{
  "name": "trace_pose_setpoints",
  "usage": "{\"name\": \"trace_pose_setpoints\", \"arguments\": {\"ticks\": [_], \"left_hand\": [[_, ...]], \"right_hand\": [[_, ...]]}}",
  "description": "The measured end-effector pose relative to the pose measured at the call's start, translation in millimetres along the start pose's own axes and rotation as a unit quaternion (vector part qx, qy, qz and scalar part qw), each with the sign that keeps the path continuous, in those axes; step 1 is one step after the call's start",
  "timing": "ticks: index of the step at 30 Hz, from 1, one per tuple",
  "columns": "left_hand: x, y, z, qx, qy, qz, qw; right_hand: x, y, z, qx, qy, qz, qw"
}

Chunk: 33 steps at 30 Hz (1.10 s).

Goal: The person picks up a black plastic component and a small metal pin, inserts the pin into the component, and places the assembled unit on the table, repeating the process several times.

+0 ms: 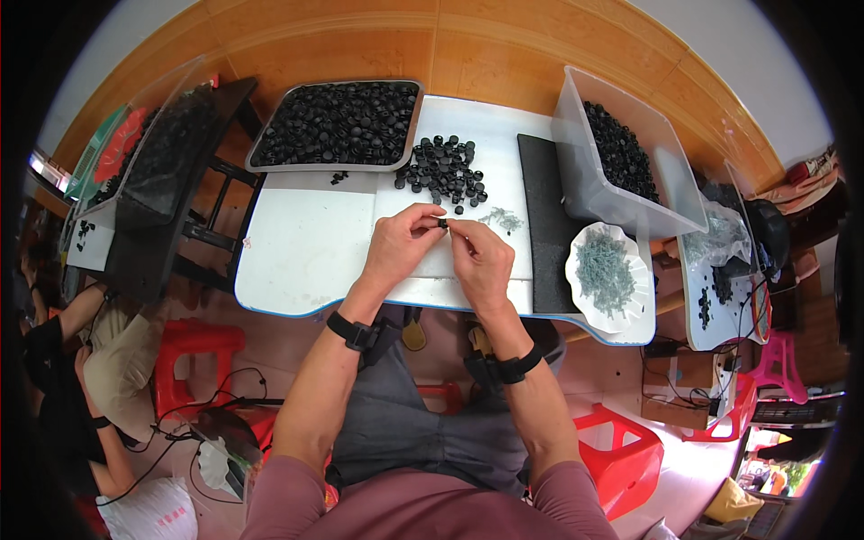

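Over the middle of the white table, my two hands meet at their fingertips around one small black cap. My left hand pinches it between thumb and forefinger. From the other side my right hand is closed too, its fingertips at the cap; whether they hold a tiny part is hidden. Just beyond my hands lies a loose pile of black caps. To the right of that pile is a small scatter of thin grey-green pieces.
A metal tray heaped with black caps stands at the back left. Right are a black mat, a clear plastic bin of black parts and a white scalloped dish of grey-green pieces. Another person sits far left; red stools stand nearby.
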<state>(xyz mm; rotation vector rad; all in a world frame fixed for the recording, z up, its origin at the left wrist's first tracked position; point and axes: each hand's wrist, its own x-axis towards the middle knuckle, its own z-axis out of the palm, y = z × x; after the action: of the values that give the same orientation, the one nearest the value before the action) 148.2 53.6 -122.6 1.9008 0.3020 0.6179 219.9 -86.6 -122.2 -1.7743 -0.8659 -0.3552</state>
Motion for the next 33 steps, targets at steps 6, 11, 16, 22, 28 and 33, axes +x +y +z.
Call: {"name": "trace_pose_setpoints", "arguments": {"ticks": [6, 11, 16, 22, 28, 33], "left_hand": [[-2, 2, 1, 0.015, -0.021, 0.017, 1.000], [-3, 6, 1, 0.025, -0.012, 0.027, 0.999], [-3, 7, 0, -0.029, -0.011, -0.014, 0.999], [-2, 10, -4, -0.036, -0.041, 0.014, 0.998], [-3, 7, -2, -0.057, -0.049, -0.012, 0.997], [-2, 9, -3, 0.003, -0.023, 0.040, 0.999]], "right_hand": [[2, 2, -2, 0.023, -0.006, -0.030, 0.999], [2, -1, -4, 0.123, -0.019, 0.109, 0.986], [2, 9, -6, 0.201, -0.050, 0.202, 0.957], [1, 11, -5, 0.243, -0.065, 0.211, 0.944], [1, 14, -7, 0.255, -0.078, 0.227, 0.936], [1, 10, -8, 0.274, -0.041, 0.217, 0.936]]}}
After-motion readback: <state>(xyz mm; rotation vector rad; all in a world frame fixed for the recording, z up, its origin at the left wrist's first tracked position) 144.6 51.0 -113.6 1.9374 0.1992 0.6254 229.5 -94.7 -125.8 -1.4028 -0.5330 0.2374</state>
